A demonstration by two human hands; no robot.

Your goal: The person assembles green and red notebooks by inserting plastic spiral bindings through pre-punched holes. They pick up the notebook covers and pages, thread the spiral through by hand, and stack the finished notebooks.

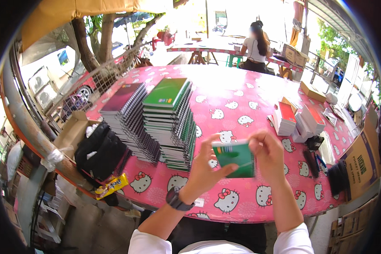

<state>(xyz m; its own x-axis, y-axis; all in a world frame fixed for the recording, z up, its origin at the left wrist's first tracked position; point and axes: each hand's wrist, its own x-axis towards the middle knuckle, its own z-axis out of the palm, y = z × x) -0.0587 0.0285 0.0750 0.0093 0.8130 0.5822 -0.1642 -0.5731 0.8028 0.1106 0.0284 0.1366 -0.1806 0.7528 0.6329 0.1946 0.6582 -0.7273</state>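
Left hand (205,167): fingers clamped on the green notebook's (234,158) left edge.
Right hand (267,153): fingers pinch its right, spiral edge, steadying it above the pink table (241,101).
Stacks: 2 notebook piles (156,122) just left, within reach.

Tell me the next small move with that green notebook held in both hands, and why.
Probably carry the small green spiral-bound notebook left and up onto the tall stack of green-covered spiral notebooks. Both the left hand and right hand have a grip on it above the pink cartoon-cat tablecloth, and that stack's covers match it, unlike the dark-covered stack beside.
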